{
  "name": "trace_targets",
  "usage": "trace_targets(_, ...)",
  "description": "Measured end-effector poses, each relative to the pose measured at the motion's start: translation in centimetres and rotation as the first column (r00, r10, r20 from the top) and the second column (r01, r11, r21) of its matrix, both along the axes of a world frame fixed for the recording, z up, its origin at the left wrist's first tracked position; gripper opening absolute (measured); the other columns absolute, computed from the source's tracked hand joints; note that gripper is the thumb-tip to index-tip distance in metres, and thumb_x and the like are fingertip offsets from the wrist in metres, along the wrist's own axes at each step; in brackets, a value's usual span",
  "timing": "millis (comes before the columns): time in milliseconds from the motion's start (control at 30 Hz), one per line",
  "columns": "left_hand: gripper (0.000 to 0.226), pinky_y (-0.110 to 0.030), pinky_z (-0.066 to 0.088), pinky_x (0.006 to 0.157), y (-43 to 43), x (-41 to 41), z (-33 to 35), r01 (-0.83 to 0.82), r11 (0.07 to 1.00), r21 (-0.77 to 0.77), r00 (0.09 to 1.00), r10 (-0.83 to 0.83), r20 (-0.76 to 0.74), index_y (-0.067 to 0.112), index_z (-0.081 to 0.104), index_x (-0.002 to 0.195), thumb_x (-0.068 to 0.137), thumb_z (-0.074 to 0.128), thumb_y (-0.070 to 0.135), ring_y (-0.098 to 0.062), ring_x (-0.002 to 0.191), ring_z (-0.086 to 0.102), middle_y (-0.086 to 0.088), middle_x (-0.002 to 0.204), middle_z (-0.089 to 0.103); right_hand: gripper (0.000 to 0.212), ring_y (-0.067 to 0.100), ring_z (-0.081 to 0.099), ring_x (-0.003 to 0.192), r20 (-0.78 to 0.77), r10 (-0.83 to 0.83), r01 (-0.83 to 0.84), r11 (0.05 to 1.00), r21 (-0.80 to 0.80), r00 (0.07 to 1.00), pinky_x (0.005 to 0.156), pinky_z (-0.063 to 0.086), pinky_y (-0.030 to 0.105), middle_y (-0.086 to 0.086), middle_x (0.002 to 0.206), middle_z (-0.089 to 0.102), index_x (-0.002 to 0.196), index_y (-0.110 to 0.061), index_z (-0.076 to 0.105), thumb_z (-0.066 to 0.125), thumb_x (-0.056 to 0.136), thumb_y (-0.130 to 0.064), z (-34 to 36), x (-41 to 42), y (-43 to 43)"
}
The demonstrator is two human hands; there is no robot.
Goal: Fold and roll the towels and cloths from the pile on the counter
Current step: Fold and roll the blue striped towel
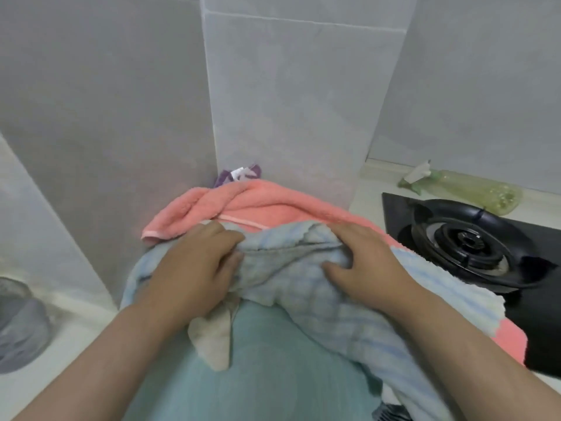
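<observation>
A pale blue striped towel (349, 311) lies bunched on top of the pile in the middle of the counter. My left hand (194, 265) grips its upper edge, fingers curled into the cloth. My right hand (361, 262) pinches a fold of the same towel just to the right. Under it lies a pink towel (252, 205), reaching back to the wall and out to the right. A teal cloth (267, 369) spreads out at the front. A beige cloth corner (212, 341) hangs below my left hand. A purple cloth (239, 174) peeks out behind the pink towel.
A black gas stove burner (467, 244) sits right of the pile, close to the towels. A green spray bottle (473, 189) lies behind it. A grey round container (18, 323) stands at the left edge. Tiled walls and a jutting column (288, 101) close off the back.
</observation>
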State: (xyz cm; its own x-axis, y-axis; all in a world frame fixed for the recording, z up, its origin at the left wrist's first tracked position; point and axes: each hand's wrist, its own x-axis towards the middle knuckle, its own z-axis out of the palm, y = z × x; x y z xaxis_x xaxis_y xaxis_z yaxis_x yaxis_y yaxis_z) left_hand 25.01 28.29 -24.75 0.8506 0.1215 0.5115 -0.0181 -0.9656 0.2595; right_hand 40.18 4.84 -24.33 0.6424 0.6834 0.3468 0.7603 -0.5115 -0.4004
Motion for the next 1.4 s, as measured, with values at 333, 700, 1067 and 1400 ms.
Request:
trace_targets(333,0.031,-0.036,0.031,0.086,-1.6,-3.5,1.0,-0.173,0.979,0.110,0.971,0.151,0.184,0.014,0.057,0.084,0.091,0.036,0.036,-0.029,0.094,0.050,-0.005,0.095,0.057,0.011,0.033,0.058,0.083,0.285,-0.157,0.189,0.978,-0.089,0.946,0.073,0.043,0.039,0.003,0.081,0.063,0.081,-0.018,0.063,0.062,0.086,-0.028,-0.1,-1.6,-3.8)
trace_targets(700,0.026,-0.040,0.044,0.065,-7.6,-14.1,7.6,-0.240,0.963,-0.120,0.926,0.264,0.271,0.018,0.049,0.087,0.098,0.041,0.040,-0.028,0.074,0.054,0.000,0.075,0.057,0.022,0.026,0.045,0.074,0.167,-0.123,0.080,0.967,0.243,0.978,0.061,0.034,0.037,0.005,0.078,0.049,0.079,-0.022,0.035,0.035,0.099,-0.013,8.2,-14.1,-8.4)
trace_targets(1067,0.032,-0.034,0.036,0.056,-6.2,-24.8,8.8,-0.446,0.893,0.061,0.887,0.433,0.160,0.022,0.039,0.072,0.097,0.043,0.042,-0.026,0.067,0.051,0.003,0.066,0.053,0.024,0.019,0.060,0.097,0.229,0.004,-0.026,0.995,0.094,0.973,0.076,0.047,0.035,-0.010,0.111,0.067,0.113,-0.027,0.060,0.043,0.095,-0.027,7.0,-22.2,-7.1)
trace_targets(1400,0.024,-0.031,0.045,0.071,-4.6,-22.6,-2.5,-0.362,0.932,0.009,0.855,0.336,-0.396,0.024,0.045,0.078,0.092,0.042,0.043,-0.017,0.083,0.059,0.005,0.082,0.058,0.033,0.010,0.056,0.104,-0.273,0.115,-0.121,0.993,-0.003,0.955,0.091,0.043,0.028,-0.006,0.118,0.061,0.126,-0.024,0.057,0.045,0.096,-0.022,-1.0,-21.3,-5.6)
